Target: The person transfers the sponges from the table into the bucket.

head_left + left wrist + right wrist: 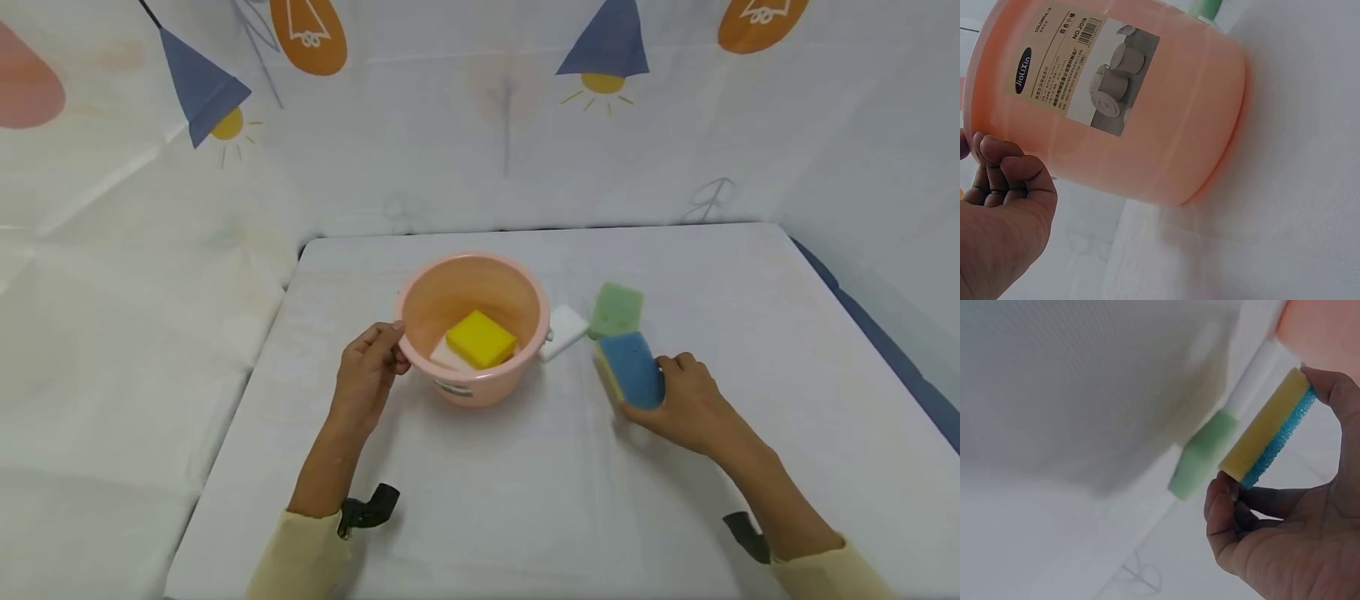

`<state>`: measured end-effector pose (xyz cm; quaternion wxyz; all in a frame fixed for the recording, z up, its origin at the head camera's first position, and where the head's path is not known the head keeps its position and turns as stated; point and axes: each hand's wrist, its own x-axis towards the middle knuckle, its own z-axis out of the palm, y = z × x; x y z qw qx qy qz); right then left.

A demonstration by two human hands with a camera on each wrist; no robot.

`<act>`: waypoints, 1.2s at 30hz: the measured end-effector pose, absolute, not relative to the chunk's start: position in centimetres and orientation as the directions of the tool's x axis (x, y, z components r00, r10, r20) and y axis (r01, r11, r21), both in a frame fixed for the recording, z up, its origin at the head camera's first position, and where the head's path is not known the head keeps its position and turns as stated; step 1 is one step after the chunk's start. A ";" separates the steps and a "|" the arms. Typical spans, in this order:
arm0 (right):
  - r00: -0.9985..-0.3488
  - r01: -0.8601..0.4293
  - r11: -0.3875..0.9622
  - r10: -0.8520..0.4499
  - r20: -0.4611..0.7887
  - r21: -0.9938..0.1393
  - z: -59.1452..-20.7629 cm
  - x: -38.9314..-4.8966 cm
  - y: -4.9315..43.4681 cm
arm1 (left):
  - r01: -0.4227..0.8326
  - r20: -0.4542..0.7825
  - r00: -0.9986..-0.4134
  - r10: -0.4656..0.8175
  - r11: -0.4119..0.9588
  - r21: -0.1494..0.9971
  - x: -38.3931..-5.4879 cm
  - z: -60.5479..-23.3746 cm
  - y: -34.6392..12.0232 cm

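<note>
A pink plastic bucket (480,390) stands on the white table, with a label on its side that shows in the left wrist view. My left hand (365,375) grips its rim at the left, fingers curled (1013,156). Inside the bucket lie a yellow sponge (481,340) and a pale pinkish-white sponge (444,355), partly covered by the yellow one. To the right of the bucket, my right hand (686,406) pinches a blue and yellow sponge (634,371) between thumb and fingers. The right wrist view shows that sponge (1269,431) held above the table.
A green sponge (617,309) lies on the table (525,500) just beyond the held sponge. Between it and the bucket is a white sponge (564,331). A white sheet printed with lamps (603,50) hangs behind the table.
</note>
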<state>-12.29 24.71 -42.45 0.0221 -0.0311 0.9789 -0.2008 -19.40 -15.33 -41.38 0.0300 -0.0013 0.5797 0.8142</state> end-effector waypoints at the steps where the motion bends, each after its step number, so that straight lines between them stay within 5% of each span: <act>1: -0.997 -0.050 0.915 -0.070 -0.036 -0.400 -42.0 -12.4 24.8 | -0.052 -0.040 -0.998 0.045 -0.328 0.943 -19.4 -41.4 -15.3; 36: -0.979 -0.197 0.879 -0.203 0.034 -0.434 -30.2 -16.8 17.7 | -0.041 -0.024 -0.998 0.054 -0.337 0.941 -19.3 -41.4 -15.3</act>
